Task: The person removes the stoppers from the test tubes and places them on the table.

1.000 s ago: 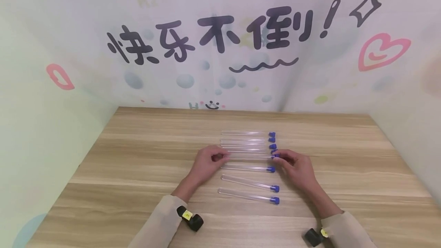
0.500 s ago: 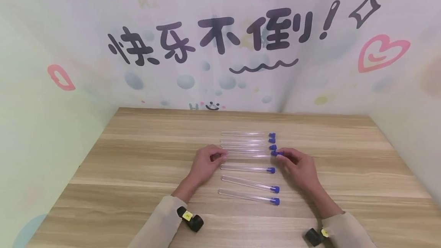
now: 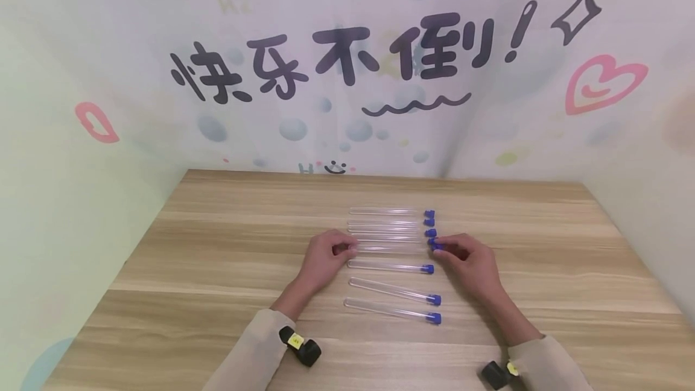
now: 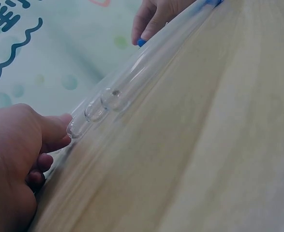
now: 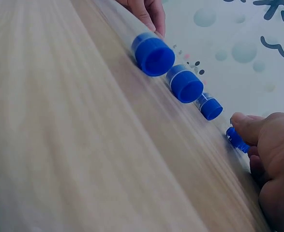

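Note:
My left hand point(image 3: 324, 259) pinches the rounded closed end of a clear test tube point(image 3: 392, 250) lying crosswise on the table. At the tube's other end my right hand point(image 3: 471, 262) holds a small blue cap point(image 5: 236, 139) between thumb and fingers. That cap sits right by the tube's mouth, partly hidden by the fingertips. Nearer me lie several tubes with blue caps on, among them a capped test tube point(image 3: 388, 266) and a slanting capped tube point(image 3: 388, 311). Beyond my hands several tubes lie in a row, such as the farthest tube point(image 3: 385, 211), with a loose blue cap point(image 3: 429, 213) apart from its mouth.
The wood-grain table point(image 3: 228, 210) reaches back to a printed cloth point(image 3: 336, 107) with dark characters and hearts. Pale cloth walls stand on the left and right. Each wrist wears a small black camera point(image 3: 308, 352).
Half a second ago the right hand had drawn the cap a little right of the tube's mouth; now the cap is slightly back left and nearer the mouth. The left hand stays nearly still.

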`<state>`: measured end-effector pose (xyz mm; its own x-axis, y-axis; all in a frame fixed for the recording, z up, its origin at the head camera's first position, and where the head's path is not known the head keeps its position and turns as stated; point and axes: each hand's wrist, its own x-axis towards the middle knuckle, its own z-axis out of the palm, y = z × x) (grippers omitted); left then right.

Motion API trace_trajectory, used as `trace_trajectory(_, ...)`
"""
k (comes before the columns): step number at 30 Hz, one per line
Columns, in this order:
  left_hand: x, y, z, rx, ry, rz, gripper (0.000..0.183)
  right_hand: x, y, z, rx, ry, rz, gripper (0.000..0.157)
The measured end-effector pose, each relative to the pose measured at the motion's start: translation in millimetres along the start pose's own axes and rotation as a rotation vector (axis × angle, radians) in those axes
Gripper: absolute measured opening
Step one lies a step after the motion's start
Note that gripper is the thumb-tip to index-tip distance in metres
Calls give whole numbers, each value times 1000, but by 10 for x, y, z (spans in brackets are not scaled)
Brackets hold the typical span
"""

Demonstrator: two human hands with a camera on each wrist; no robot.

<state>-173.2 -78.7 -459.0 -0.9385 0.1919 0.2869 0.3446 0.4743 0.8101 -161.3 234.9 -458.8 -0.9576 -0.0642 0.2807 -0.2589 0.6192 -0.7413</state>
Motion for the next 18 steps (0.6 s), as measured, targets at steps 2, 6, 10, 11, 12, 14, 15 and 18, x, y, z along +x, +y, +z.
trace_trajectory(2, 2, -5, 2, 3, -5, -3, 15, 0, -2, 1, -10, -7, 9, 24)
trace_trajectory(6, 1, -10, 1, 5, -12, -9, 16, 1, -11, 0, -33, -21, 29, 24)
trace_trajectory(10, 0, -6, -2, 3, -18, -20, 17, 5, -19, 4, -52, -30, 44, 23)
trace_trajectory(11, 0, -5, -2, 6, -20, -25, 17, 6, -23, 4, -57, -30, 44, 22)
trace_trajectory(12, 0, -3, -2, 5, -20, -26, 18, 7, -27, 4, -60, -31, 43, 22)
trace_trajectory(14, 1, 0, -3, 3, -22, -30, 18, 9, -35, 4, -62, -32, 43, 21)
trace_trajectory(15, 1, 3, -5, 2, -23, -28, 18, 9, -38, 4, -63, -32, 42, 21)
trace_trajectory(18, 3, 3, -5, 3, -26, -27, 18, 11, -39, 4, -65, -33, 42, 21)
